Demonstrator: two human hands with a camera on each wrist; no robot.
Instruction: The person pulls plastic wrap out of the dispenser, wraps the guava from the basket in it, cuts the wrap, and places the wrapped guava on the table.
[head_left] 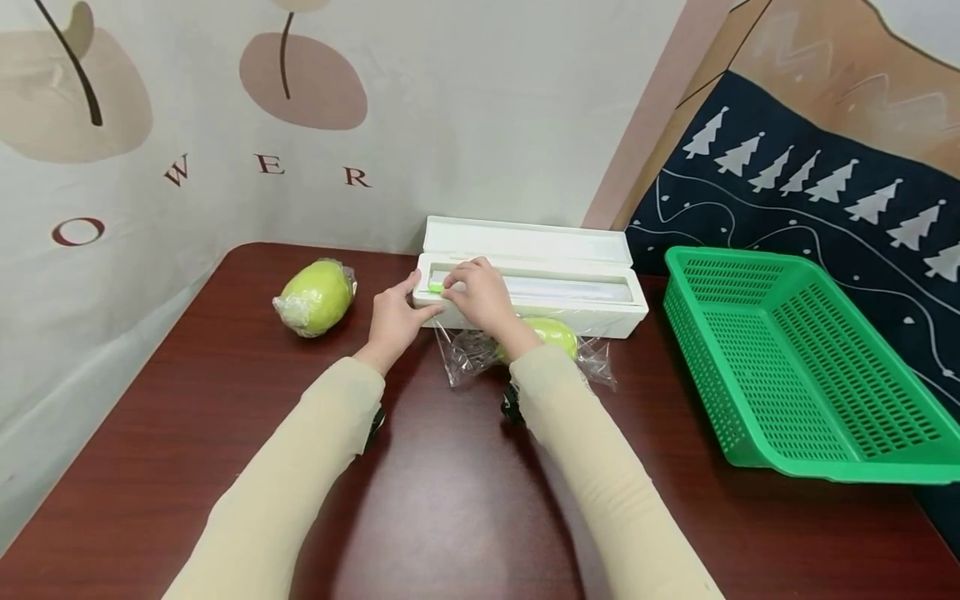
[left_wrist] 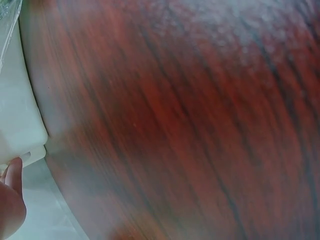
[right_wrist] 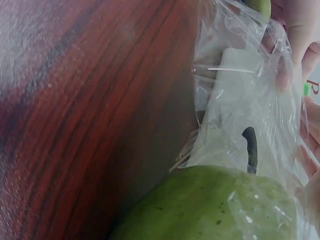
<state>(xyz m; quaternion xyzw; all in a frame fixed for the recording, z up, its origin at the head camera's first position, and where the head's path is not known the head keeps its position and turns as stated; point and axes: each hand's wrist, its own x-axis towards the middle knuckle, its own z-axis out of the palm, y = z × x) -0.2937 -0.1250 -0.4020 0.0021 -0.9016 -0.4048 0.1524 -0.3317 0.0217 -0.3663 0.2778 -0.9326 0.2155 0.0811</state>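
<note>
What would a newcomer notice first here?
Probably the bright green perforated plastic basket at right. Then, toward the back, the right grip pinching a small neon-green piece on the long white open box; one roundish yellow-green film-wrapped fruit sits to its left, another in front.

The counter (head_left: 450, 442) is surfaced in dark reddish-brown wood grain, its far-left corner rounded; light is reflected as a pale sheen. Behind it, a pale wall covering (head_left: 487, 125) is printed with stemmed shapes (head_left: 307, 82) and red-brown letters (head_left: 356, 177). At right, a navy covering (head_left: 795, 217) is patterned with white trees (head_left: 834, 180)
</note>
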